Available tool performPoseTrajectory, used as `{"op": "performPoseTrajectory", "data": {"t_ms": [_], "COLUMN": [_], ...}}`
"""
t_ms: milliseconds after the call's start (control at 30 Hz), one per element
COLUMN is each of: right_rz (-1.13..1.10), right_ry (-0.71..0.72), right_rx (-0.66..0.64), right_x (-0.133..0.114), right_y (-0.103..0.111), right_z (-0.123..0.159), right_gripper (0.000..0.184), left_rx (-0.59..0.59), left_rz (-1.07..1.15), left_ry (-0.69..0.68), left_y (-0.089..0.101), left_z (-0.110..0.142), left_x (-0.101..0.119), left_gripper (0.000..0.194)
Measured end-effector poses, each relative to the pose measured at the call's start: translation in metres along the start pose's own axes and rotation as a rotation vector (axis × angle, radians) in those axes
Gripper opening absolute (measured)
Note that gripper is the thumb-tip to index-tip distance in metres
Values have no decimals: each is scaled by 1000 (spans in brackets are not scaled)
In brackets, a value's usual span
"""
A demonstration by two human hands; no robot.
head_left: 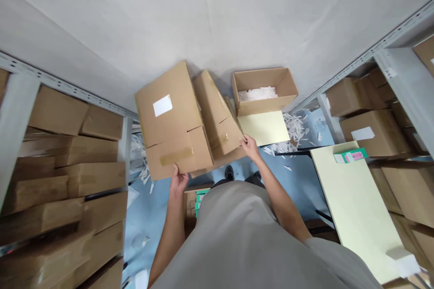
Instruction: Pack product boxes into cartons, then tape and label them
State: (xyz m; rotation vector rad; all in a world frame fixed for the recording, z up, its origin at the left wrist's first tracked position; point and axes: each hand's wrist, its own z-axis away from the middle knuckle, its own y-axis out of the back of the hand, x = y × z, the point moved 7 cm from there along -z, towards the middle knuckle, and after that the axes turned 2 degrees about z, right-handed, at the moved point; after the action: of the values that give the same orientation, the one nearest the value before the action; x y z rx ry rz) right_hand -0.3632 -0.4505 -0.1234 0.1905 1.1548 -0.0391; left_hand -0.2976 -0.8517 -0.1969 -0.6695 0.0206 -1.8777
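Note:
My left hand [178,181] grips the lower edge of a large flattened cardboard box [174,122], which has a white label and a strip of brown tape. To its right, my right hand [250,146] pinches the lower right corner of a second flattened cardboard box [215,115]. That one stands tilted, partly behind the first. More folded cardboard shows underneath both. Beyond my right hand, an open cardboard box [264,92] with white paper strips inside stands on a pale yellow tabletop [266,127] against the wall.
Shelves of stacked cartons [91,178] line the left side, and more cartons [376,133] fill the right rack. A pale table [359,207] at the right bears a green and pink box [351,155]. Paper scraps [295,128] litter the blue floor. Behind my left forearm sits a carton of green boxes [200,198].

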Motion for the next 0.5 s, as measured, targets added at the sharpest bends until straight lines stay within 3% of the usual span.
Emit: {"op": "performPoseTrajectory", "data": {"t_ms": [67, 167, 367, 500], "right_rz": [125, 243, 366, 421], "right_ry": [176, 268, 228, 180], "right_rx": [18, 118, 452, 662], "right_x": [-35, -71, -102, -116], "right_y": [36, 94, 203, 255], "right_z": [23, 65, 151, 219], "right_gripper": [39, 47, 63, 71], "left_rx": [-16, -30, -67, -46], "left_rz": [-22, -50, -118, -232], "left_ry": [22, 68, 250, 401], "left_y": [-5, -12, -22, -20], "left_z": [-3, -2, 15, 22], "left_x": [-15, -43, -113, -154], "left_gripper": [45, 41, 27, 24]}}
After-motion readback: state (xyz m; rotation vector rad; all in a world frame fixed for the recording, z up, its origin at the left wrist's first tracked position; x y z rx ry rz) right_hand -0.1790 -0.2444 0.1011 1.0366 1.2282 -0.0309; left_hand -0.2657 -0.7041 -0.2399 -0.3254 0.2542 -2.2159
